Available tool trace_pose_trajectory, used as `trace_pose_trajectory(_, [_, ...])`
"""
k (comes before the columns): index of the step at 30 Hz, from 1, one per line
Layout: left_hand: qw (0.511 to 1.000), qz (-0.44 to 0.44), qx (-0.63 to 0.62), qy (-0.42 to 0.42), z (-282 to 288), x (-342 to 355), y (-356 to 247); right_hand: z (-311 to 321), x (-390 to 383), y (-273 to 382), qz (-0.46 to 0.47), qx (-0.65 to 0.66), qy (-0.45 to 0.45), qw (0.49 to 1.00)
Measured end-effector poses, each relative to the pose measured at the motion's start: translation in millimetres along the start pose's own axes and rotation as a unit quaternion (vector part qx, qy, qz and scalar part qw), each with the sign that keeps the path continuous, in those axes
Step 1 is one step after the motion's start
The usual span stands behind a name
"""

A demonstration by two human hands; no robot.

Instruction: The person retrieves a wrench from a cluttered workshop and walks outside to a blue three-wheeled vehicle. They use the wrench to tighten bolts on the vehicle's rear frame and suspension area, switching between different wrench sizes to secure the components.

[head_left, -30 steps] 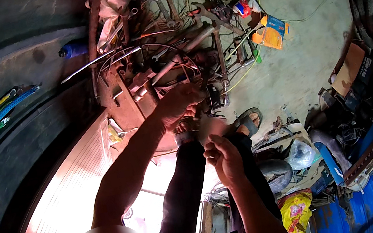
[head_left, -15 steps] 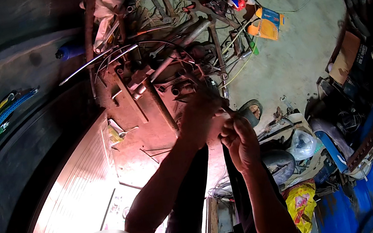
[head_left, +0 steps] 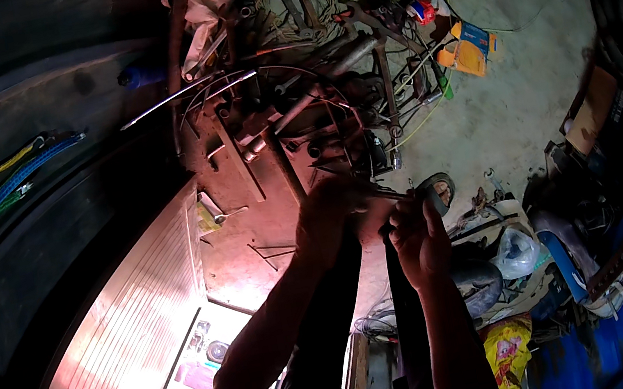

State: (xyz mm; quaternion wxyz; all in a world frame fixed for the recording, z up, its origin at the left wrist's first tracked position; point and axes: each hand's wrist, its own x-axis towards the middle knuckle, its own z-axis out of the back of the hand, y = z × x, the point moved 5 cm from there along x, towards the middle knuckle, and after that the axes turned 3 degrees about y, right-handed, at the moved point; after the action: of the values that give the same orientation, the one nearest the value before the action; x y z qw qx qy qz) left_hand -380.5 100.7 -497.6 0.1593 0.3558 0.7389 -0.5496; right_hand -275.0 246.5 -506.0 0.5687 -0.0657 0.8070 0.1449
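My left hand (head_left: 326, 221), in dark shadow, is closed at the middle of the view. A thin, dark, rod-like piece (head_left: 388, 194) runs from it toward my right hand; its exact kind is too dark to make out. My right hand (head_left: 422, 237) has its fingers bent and pinched at the other end of this piece, with the fingertips pointing away from me. Just beyond the hands lie a long wooden-looking bar (head_left: 283, 164) and a heap of wrenches and metal tools. A shoe (head_left: 438, 193) shows close to my right fingertips.
A combination wrench (head_left: 387, 89) and an orange-and-blue carton (head_left: 468, 50) lie on the floor ahead. Yellow, blue and green straps (head_left: 2, 190) hang at the left. Below them stands a brightly lit ribbed panel (head_left: 132, 309). At right are a clear plastic bag (head_left: 517, 252) and a yellow bag (head_left: 510, 355).
The hands have drawn slightly apart, and the thin piece between them shows more plainly. The whole scene has shifted a little to the right, and the light is dimmer.
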Motion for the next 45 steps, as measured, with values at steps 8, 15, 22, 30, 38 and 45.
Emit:
trace_pose_trajectory(8, [0.858, -0.137, 0.462, 0.178, -33, -32, -6, 21, 8, -3, -0.021, -0.004, 0.052, 0.998])
trace_pose_trajectory(15, [0.74, -0.116, 0.655, -0.099, 104, 102, 10, 12, 0, -3, 0.0, -0.068, 0.036, 0.997])
trace_pose_trajectory(22, [0.584, -0.162, 0.775, -0.178, 197, 218, 50, -4, -14, -14, -0.035, -0.152, 0.056, 0.986])
trace_pose_trajectory(30, [0.558, -0.004, 0.823, -0.11, 145, 202, 16, 3, -10, -12, -0.017, -0.212, 0.022, 0.977])
trace_pose_trajectory(38, [0.928, 0.179, 0.317, -0.076, 166, 111, 19, -6, -8, -5, 0.03, -0.31, 0.021, 0.95])
trace_pose_trajectory(45, [0.968, 0.244, -0.051, -0.017, 101, 8, 29, -10, -5, -7, 0.051, -0.315, 0.03, 0.947])
